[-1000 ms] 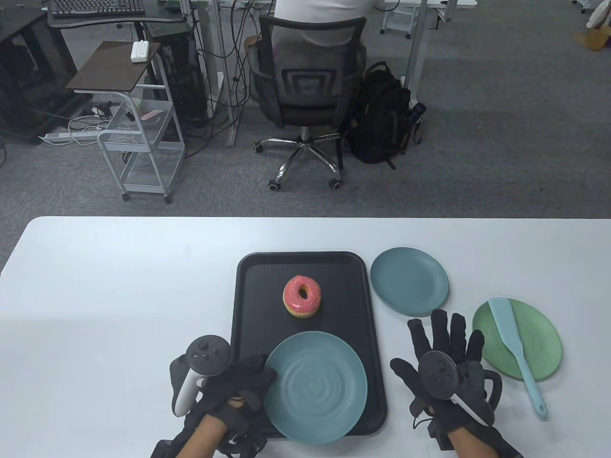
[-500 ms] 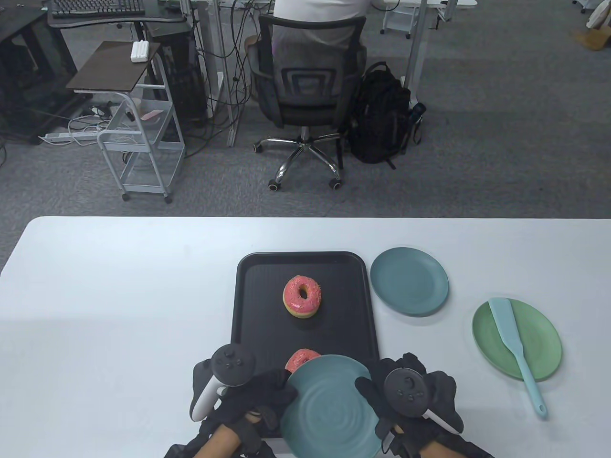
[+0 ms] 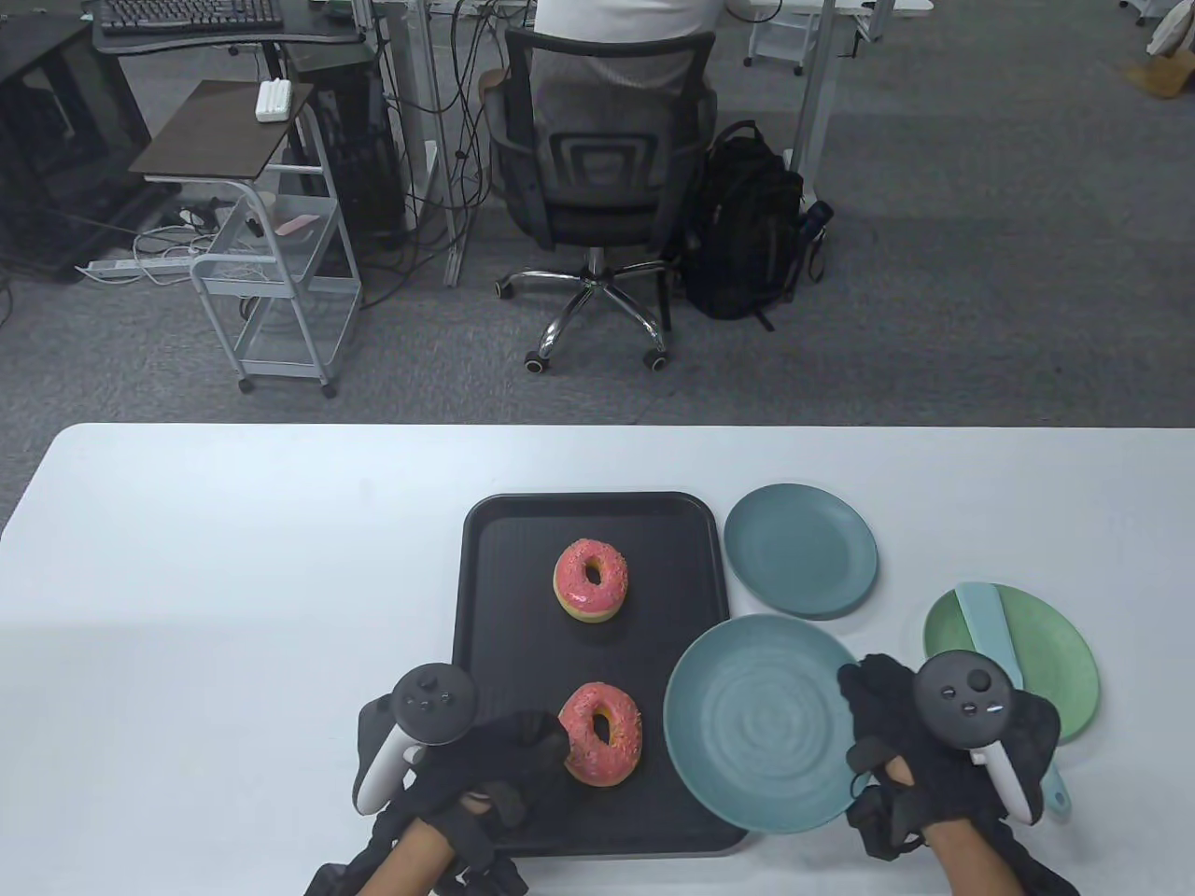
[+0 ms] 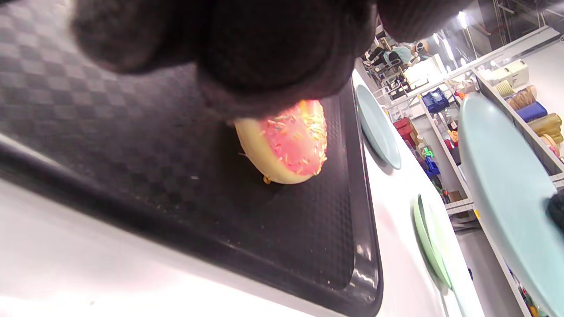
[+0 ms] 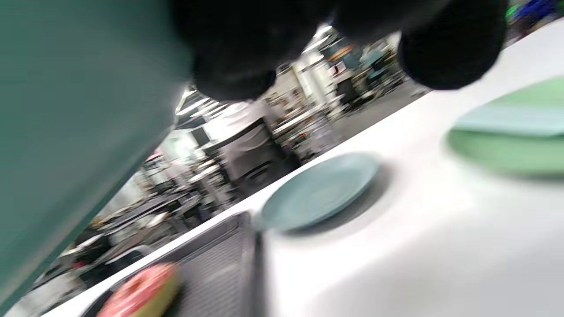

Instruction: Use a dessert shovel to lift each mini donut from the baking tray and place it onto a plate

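Black baking tray on white table. Two pink-iced mini donuts on tray — far donut mid-tray, near donut toward front edge. Left hand on tray's front left, fingers curled, touching near donut's left side. Right hand holds large teal plate by right rim, fingers curled round edge; plate raised, overlapping tray's right edge. Small teal plate on table right of tray. Dessert shovel lies on green plate — partly hidden by right hand.
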### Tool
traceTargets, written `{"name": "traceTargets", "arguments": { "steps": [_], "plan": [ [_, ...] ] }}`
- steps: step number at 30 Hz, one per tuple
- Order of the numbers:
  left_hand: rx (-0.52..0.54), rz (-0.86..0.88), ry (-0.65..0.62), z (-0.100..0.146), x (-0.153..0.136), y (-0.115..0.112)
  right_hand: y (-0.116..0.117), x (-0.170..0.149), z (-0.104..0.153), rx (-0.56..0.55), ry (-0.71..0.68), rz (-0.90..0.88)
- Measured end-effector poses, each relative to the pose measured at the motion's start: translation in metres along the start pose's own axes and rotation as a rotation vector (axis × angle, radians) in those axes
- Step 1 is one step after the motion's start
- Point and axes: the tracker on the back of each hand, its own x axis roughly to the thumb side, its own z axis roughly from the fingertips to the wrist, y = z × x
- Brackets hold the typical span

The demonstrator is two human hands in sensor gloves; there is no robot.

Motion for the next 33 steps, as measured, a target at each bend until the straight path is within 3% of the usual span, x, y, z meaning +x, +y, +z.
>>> {"name": "traceTargets", "arguments": {
  "steps": [4,10,17,21,25,33],
  "plan": [
    [-0.002,-0.001,0.012,-0.002,-0.003,0.002,-0.015,-0.042,-0.013,-0.012,0.161,0.154],
    [0.006,-0.007,0.019,-0.001,-0.003,0.003,-0.002,-0.076,-0.015,0.062,0.269,0.302],
    [0.003,-0.024,0.030,-0.001,-0.003,0.004,0.016,-0.080,-0.011,0.133,0.307,0.403],
    [0.006,-0.035,0.029,-0.002,-0.003,0.004,0.030,-0.089,-0.008,0.250,0.386,0.563],
    [0.004,-0.038,0.030,-0.002,-0.003,0.003,0.038,-0.096,-0.007,0.316,0.415,0.608],
    [0.005,-0.045,0.027,-0.002,-0.004,0.002,0.046,-0.102,-0.008,0.337,0.442,0.685]
  ]
}}
